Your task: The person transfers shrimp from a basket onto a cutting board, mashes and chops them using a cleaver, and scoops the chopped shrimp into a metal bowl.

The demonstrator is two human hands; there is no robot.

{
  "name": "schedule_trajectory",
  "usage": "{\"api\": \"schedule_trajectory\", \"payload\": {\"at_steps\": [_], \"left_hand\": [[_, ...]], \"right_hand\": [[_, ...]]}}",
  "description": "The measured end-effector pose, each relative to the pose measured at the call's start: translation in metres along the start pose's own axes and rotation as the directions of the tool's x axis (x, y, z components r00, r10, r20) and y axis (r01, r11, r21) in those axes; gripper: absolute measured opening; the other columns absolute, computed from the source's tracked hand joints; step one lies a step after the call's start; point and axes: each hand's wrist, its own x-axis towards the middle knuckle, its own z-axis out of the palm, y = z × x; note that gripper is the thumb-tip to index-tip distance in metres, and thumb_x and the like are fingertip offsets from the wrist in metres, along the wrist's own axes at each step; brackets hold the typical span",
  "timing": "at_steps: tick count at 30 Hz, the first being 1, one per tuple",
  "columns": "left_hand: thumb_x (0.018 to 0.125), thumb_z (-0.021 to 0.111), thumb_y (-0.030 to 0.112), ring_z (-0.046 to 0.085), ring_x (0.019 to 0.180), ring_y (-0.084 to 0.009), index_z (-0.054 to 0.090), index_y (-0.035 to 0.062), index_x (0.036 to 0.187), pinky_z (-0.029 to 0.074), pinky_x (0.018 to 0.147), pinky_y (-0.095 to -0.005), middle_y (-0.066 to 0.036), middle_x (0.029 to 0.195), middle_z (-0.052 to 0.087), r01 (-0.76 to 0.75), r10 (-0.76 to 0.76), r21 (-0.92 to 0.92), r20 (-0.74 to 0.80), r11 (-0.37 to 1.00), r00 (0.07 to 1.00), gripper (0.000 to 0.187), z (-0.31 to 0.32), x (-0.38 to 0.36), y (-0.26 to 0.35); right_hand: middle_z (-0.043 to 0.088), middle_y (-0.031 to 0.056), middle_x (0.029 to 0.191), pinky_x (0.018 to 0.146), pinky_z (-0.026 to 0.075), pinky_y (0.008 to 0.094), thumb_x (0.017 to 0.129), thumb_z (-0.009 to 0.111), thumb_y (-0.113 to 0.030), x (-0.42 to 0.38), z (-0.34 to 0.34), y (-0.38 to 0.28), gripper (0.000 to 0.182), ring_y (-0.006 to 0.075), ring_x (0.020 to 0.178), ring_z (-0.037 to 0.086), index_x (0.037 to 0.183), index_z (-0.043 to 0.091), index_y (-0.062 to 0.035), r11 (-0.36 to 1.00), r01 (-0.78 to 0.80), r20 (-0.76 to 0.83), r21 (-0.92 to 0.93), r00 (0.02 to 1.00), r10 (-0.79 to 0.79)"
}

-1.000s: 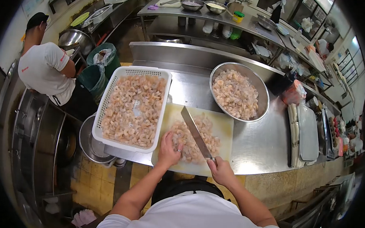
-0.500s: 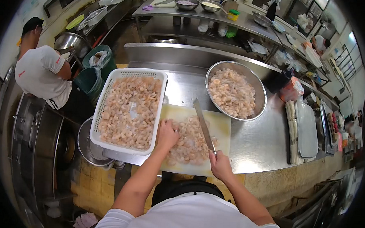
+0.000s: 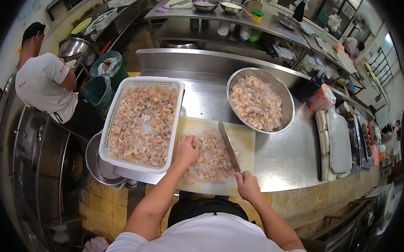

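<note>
My right hand is closed round the handle of a long knife, its blade slanting up and left over the right part of the shrimp pile. My left hand rests at the left edge of the chopped shrimp, fingers curled; whatever they may hold is hidden. The pile lies on a white and yellow cutting board. Left of the board is a white perforated basket of peeled shrimp. Beyond the board's upper right corner, a steel bowl holds shrimp pieces.
A steel table carries the board, with a raised back edge. Stacked trays stand at its right. At left, a person in white is near green bins. A pot sits below the basket.
My right hand and the knife have moved slightly right and down. My left hand has lowered a little, its fingers more curled.
</note>
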Motion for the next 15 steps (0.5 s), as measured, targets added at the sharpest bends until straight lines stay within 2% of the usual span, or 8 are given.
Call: {"api": "schedule_trajectory", "payload": {"at_steps": [2,5,8,9,12,15], "left_hand": [[0.094,0.071,0.022,0.057,0.119,-0.0392,0.07,0.0003,0.127,0.047,0.106,-0.0484,-0.02,0.119,0.065,-0.001,0.001,-0.005,0.007,1.0,1.0,0.039,-0.002,-0.004,0.001],[0.094,0.071,0.023,0.056,0.119,-0.0395,0.069,0.0003,0.128,0.046,0.106,-0.0485,-0.02,0.12,0.064,-0.021,0.021,-0.01,-0.009,1.0,1.0,0.041,0.0,-0.006,-0.001],[0.094,0.072,0.024,0.055,0.122,-0.0404,0.067,-0.0005,0.131,0.046,0.108,-0.0487,-0.021,0.123,0.064,-0.034,0.034,0.005,0.019,0.999,0.999,0.044,-0.003,-0.01,0.002],[0.093,0.072,0.024,0.055,0.123,-0.0408,0.066,-0.0009,0.132,0.045,0.109,-0.0487,-0.022,0.124,0.064,-0.034,0.034,0.013,0.033,0.999,0.999,0.046,-0.007,-0.012,0.005],[0.094,0.072,0.025,0.052,0.131,-0.0426,0.061,-0.0019,0.139,0.042,0.114,-0.0493,-0.024,0.136,0.06,-0.063,0.061,0.034,0.061,0.997,0.996,0.054,-0.017,-0.023,0.011],[0.095,0.071,0.028,0.047,0.138,-0.0445,0.054,-0.0031,0.146,0.039,0.119,-0.0511,-0.026,0.148,0.052,-0.084,0.082,0.089,0.018,0.993,0.996,0.062,-0.021,-0.044,0.015]], "right_hand": [[0.069,0.0324,0.081,0.071,0.052,0.0583,0.107,0.061,-0.034,-0.013,-0.025,-0.024,0.042,0.0539,0.08,0.068,0.097,0.063,0.0069,0.996,-0.031,0.017,0.082,0.999,0.029],[0.069,0.0327,0.082,0.072,0.052,0.0583,0.107,0.061,-0.035,-0.018,-0.03,-0.031,0.044,0.054,0.081,0.068,0.098,0.063,0.0078,0.996,-0.027,-0.031,0.079,0.999,0.03],[0.069,0.0323,0.082,0.072,0.052,0.0588,0.107,0.061,-0.035,-0.002,0.006,0.012,0.043,0.0539,0.082,0.068,0.098,0.063,0.007,0.997,-0.03,-0.002,-0.064,1.0,0.03],[0.069,0.0323,0.083,0.072,0.052,0.0588,0.107,0.061,-0.035,-0.002,0.002,0.01,0.043,0.054,0.082,0.068,0.098,0.063,0.0065,0.999,-0.032,-0.012,-0.034,0.999,0.032],[0.07,0.0324,0.083,0.073,0.053,0.0572,0.107,0.061,-0.036,-0.007,-0.016,-0.006,0.043,0.0535,0.082,0.068,0.098,0.064,0.0061,0.999,-0.028,-0.024,0.042,0.999,0.029],[0.07,0.0321,0.083,0.073,0.054,0.0539,0.107,0.061,-0.037,-0.008,-0.027,-0.03,0.045,0.0519,0.081,0.069,0.1,0.065,0.0075,0.999,-0.014,-0.023,0.052,1.0,0.015]]}}
